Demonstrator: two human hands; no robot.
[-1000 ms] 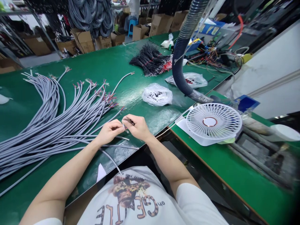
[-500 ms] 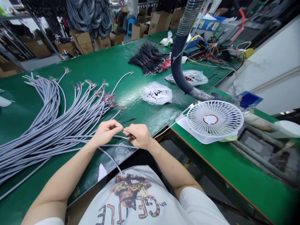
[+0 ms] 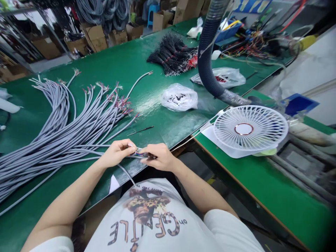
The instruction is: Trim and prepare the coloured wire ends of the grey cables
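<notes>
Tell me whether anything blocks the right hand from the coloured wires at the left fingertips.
Nothing visible does. The coloured wires lie between the left hand and the right hand, close to both. The thin dark tool lies beyond them, outside that gap.

Tabletop [image 3: 115, 61]: green, glossy; light throws a pale glare patch near its middle. Beyond far edge: row of cardboard boxes [image 3: 96, 36], brown, and blue stool [image 3: 152, 14]. Beyond far left corner: metal shelving [image 3: 49, 28] over light grey floor [image 3: 49, 63]. Just beside right edge, near end: side bench [image 3: 223, 182], green top, brown rim. Farther along right edge: white, smooth surface [image 3: 290, 82]; wall or panel, cannot tell.
</notes>
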